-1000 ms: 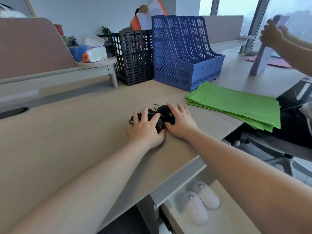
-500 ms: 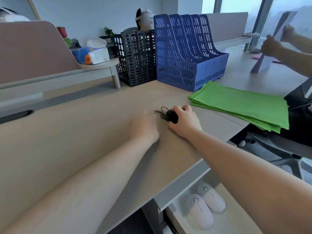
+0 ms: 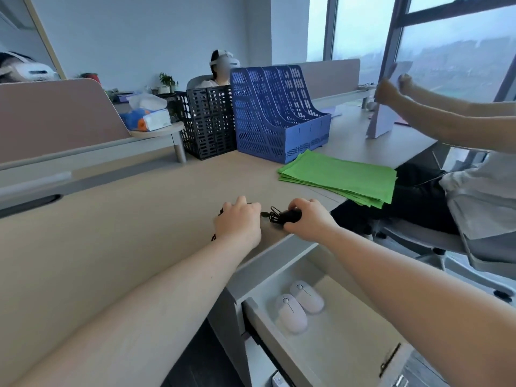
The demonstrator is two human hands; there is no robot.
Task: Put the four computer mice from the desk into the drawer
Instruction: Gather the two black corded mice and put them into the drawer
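My right hand is closed around a black wired mouse near the desk's front edge, its cable bundled to the left of it. My left hand is closed over a second black mouse, almost fully hidden; only bits of black cable show beside the hand. Below the desk edge the drawer stands pulled out. Two white mice lie side by side in it: one nearer, one just behind.
A stack of green folders lies right of my hands. A blue file rack and a black one stand at the back. Another person's arms hold paper at the right, their chair beside the drawer.
Both hands have closed on the black mice and drawn them toward the desk's front edge, above the drawer. The view has tilted up, showing more of the room.
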